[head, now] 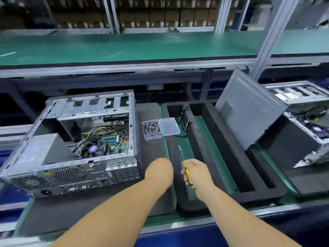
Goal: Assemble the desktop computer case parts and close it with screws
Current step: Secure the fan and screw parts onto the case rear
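An open desktop case (71,139) lies on its side at the left, its motherboard, cables and fan exposed. Its grey side panel (249,111) leans tilted at the right. A small clear box of screws (151,129) stands between them, its lid (169,126) beside it. My right hand (196,172) grips a yellow-handled screwdriver (185,166), shaft pointing away from me. My left hand (159,171) hovers just right of the case's rear corner, fingers curled under; whether it holds anything is hidden.
Black foam trays (213,148) with long slots cover the green bench. A second open case (306,113) sits at the far right behind the panel. A green shelf (124,47) runs overhead at the back, with metal posts.
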